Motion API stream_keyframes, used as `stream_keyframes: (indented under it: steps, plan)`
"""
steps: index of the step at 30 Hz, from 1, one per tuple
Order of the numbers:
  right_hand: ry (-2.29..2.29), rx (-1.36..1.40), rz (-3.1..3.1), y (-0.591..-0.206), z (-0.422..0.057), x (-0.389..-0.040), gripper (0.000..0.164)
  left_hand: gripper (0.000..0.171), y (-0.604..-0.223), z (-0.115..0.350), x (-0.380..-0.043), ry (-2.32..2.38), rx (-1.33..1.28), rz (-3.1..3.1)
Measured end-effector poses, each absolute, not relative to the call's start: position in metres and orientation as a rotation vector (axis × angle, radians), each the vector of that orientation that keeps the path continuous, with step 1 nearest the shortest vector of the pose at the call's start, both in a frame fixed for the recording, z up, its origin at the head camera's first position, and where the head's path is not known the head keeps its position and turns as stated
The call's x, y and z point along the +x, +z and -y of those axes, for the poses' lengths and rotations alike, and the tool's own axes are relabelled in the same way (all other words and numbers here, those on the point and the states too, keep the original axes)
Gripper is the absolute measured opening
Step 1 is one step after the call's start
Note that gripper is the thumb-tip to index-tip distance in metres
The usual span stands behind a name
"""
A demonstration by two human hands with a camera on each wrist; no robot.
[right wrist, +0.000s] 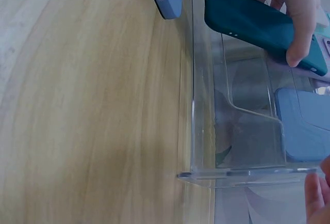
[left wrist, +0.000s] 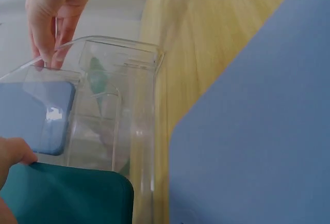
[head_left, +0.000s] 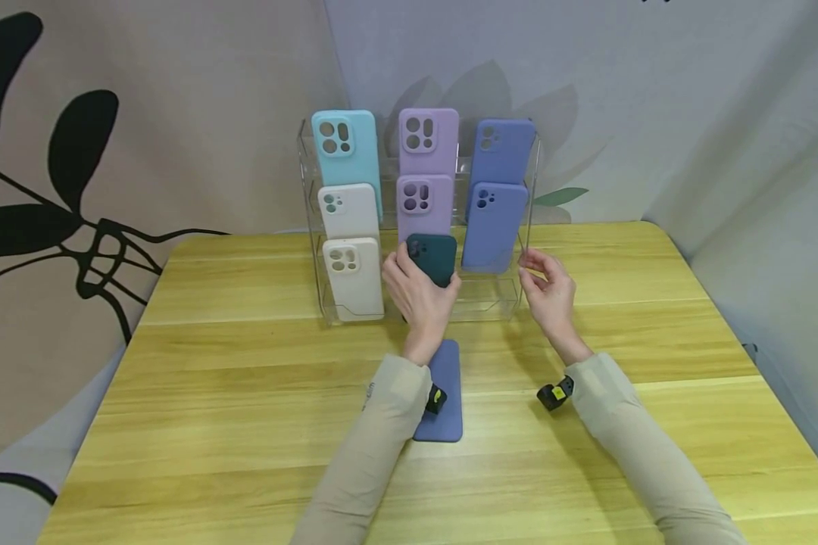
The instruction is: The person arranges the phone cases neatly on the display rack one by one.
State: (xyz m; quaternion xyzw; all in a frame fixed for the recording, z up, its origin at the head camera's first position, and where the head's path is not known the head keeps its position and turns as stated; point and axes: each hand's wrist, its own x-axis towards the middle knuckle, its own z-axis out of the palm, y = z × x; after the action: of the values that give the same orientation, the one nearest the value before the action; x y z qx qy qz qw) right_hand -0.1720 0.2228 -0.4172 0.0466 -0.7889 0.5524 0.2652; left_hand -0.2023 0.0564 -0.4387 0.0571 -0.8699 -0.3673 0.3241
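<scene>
My left hand (head_left: 419, 295) grips a dark green phone case (head_left: 436, 256) by its sides, thumb on one edge and fingers on the other. It holds the case at the front middle of a clear acrylic display rack (head_left: 484, 291). In the right wrist view the green case (right wrist: 247, 17) is tilted over the rack's lowest tier. My right hand (head_left: 548, 291) pinches the rack's right side panel between thumb and fingertips. A blue phone case (head_left: 450, 393) lies flat on the table, partly under my left forearm.
The rack's left column bears a light blue case (head_left: 357, 163) and two white cases, the lower one (head_left: 354, 284) in front. Two lilac cases (head_left: 429, 151) stand in the middle column. Two blue-violet cases (head_left: 497, 227) stand on the right. A curtain hangs behind the wooden table (head_left: 245, 409).
</scene>
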Motion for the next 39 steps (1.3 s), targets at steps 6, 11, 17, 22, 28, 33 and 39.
stream_keyframes:
  steps: [6, 11, 17, 22, 28, 33, 39]
  plan:
    - [1.476, 0.133, 2.135, -0.416, -0.222, -0.173, 0.028, 0.089, -0.418, -0.057, -0.203, -1.022, 0.100, 2.172]
    - [1.469, 0.137, 2.134, -0.416, -0.222, -0.172, 0.028, 0.087, -0.408, -0.058, -0.206, -1.055, 0.062, 2.127]
    - [1.492, 0.147, 2.126, -0.415, -0.221, -0.171, 0.028, 0.086, -0.425, -0.058, -0.208, -1.023, 0.122, 2.149]
    - [1.495, 0.146, 2.121, -0.414, -0.220, -0.171, 0.028, 0.086, -0.440, -0.060, -0.207, -0.999, 0.155, 2.166]
    - [1.493, 0.147, 2.117, -0.415, -0.220, -0.170, 0.027, 0.085, -0.449, -0.062, -0.205, -1.012, 0.203, 2.175]
    - [1.475, 0.145, 2.113, -0.415, -0.220, -0.170, 0.027, 0.084, -0.451, -0.062, -0.204, -1.023, 0.227, 2.175]
    - [1.465, 0.144, 2.119, -0.417, -0.221, -0.170, 0.027, 0.086, -0.450, -0.060, -0.202, -1.050, 0.232, 2.184]
